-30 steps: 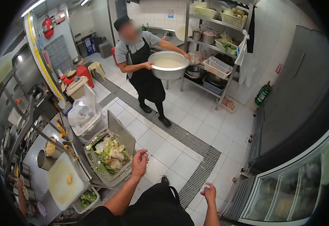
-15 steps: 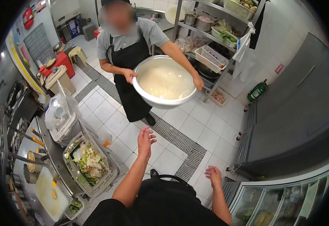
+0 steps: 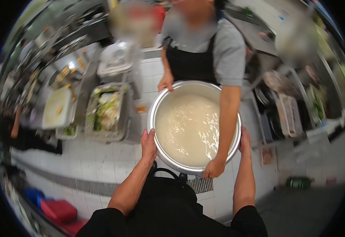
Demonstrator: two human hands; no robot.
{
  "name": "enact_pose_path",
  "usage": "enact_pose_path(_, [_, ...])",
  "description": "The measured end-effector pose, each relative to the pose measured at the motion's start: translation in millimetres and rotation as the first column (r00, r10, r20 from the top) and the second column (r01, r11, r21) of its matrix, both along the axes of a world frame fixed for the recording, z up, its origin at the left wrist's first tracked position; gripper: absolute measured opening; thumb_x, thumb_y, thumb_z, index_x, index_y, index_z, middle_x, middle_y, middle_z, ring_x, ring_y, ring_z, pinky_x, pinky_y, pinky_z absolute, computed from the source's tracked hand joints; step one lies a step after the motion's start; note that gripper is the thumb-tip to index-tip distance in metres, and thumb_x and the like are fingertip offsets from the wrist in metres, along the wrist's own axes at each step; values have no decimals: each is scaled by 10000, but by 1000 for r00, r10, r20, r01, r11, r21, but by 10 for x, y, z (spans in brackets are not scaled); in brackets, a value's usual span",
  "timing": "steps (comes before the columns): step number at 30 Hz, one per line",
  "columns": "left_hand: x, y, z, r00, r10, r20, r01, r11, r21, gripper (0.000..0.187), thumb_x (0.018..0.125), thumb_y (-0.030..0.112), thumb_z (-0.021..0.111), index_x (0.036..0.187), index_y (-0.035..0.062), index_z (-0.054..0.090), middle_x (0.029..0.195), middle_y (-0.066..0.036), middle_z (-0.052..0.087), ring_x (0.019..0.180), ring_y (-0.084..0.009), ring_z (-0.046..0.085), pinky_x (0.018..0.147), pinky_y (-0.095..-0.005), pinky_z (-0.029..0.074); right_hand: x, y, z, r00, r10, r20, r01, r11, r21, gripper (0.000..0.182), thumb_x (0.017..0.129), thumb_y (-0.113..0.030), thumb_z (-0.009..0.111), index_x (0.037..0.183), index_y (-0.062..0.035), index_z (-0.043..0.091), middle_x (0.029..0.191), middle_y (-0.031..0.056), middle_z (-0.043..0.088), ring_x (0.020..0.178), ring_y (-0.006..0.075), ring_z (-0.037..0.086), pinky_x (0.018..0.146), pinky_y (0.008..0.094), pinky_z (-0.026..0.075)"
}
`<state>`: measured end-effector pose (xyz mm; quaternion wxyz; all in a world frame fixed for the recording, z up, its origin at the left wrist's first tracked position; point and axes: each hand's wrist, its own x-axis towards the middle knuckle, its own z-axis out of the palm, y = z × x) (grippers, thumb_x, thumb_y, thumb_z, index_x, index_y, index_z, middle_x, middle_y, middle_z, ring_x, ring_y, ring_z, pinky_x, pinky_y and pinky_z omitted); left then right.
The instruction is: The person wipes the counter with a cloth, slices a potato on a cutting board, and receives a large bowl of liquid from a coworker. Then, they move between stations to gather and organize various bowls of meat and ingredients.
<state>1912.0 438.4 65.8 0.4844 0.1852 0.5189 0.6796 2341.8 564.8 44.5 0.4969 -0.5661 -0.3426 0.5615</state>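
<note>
A large, round silver metal basin [image 3: 159, 153] hangs in front of my body. Pale, cream-coloured liquid [image 3: 188, 128] fills much of it, with light glinting on the surface. On its left side my left hand [image 3: 148, 145] grips the rim, thumb uppermost. My right hand [image 3: 244, 140] is on the opposite side, its fingers partly hidden behind the rim. A co-worker also holds the basin, one hand [image 3: 165, 81] at the far left rim, the other hand [image 3: 214, 168] at the near rim, that arm crossing over the liquid.
The co-worker in a black apron [image 3: 192, 65] faces me closely. To the left stand a bin of vegetable scraps [image 3: 124, 132] and a counter with a cutting board [image 3: 56, 112]. Shelving with a white basket [image 3: 290, 118] is at right. A floor drain [image 3: 97, 187] runs behind my feet.
The co-worker and basin have come close to me. My hands, free and apart before, are now on the basin's two sides. My view has turned and tilted downward.
</note>
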Motion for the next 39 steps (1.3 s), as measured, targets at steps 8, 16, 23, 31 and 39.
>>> enact_pose_path(8, [-436, -767, 324, 988, 151, -17, -152, 988, -36, 308, 990, 138, 602, 1248, -26, 568, 1055, -86, 696, 871, -124, 664, 783, -280, 547, -722, -30, 303, 975, 222, 15, -221, 975, -34, 362, 994, -226, 587, 1255, 24, 555, 1093, 125, 686, 943, 201, 680, 819, 336, 558])
enact_pose_path(16, [-1019, -1801, 784, 962, 264, -72, -269, 961, -60, 317, 905, 65, 638, 1197, -44, 583, 1032, -103, 697, 851, -137, 670, 780, -273, 546, -1237, -561, 122, 973, 229, 21, -229, 973, -2, 433, 936, -238, 661, 1295, -3, 604, 1143, 78, 682, 962, 190, 663, 833, 345, 547])
enact_pose_path(23, [-1900, -3052, 1208, 928, 362, -89, -370, 924, -99, 318, 897, 81, 647, 1181, -54, 594, 995, -111, 698, 820, -149, 671, 747, -274, 538, -2156, -1009, 285, 886, 462, -31, -458, 884, 91, 419, 918, -208, 656, 1271, 13, 608, 1144, 87, 682, 962, 198, 662, 836, 341, 542])
enact_pose_path(31, [-3070, -4504, 1648, 834, 536, -128, -546, 836, -56, 298, 894, 94, 636, 1143, -68, 612, 948, -125, 699, 778, -160, 673, 720, -280, 535, -4237, -2201, 1296, 752, 658, 28, -656, 746, 116, 307, 884, -91, 578, 1154, 46, 629, 977, 85, 700, 820, 157, 664, 762, 259, 512])
enact_pose_path(39, [-4185, -5868, 1643, 600, 789, -131, -795, 606, 14, 321, 891, 94, 621, 1165, -75, 615, 971, -130, 703, 783, -164, 679, 727, -274, 539, -6756, -2687, 1545, 516, 854, 69, -849, 498, 178, 274, 879, -110, 615, 1111, 33, 648, 894, 42, 685, 755, 109, 621, 716, 238, 492])
